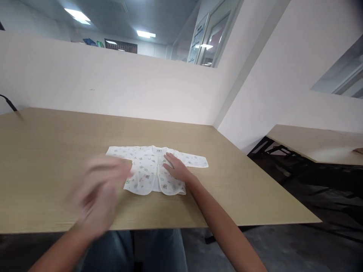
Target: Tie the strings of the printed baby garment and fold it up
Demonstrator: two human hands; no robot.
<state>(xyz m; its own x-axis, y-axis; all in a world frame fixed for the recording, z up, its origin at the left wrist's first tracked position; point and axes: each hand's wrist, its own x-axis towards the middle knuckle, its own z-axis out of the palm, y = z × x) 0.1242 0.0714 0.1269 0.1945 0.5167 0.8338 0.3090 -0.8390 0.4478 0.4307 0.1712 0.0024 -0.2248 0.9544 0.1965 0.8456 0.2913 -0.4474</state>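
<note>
A small white baby jacket (146,170) with a fine printed pattern lies spread on the table, its sleeves stretched out to both sides and its front parting slightly at the hem. My right hand (176,167) rests flat on the jacket's right front panel, fingers apart, below the collar. Left of the jacket, my left hand (99,189) is smeared by motion above the table. Its fingertips come close to the left side of the jacket, and whether they touch it cannot be made out.
The light wooden table (56,136) meets a white wall (113,83) at the back. A black cable or stand (10,104) shows at the far left. Another table (320,145) stands to the right, with a dark frame. My legs (167,251) are under the front edge.
</note>
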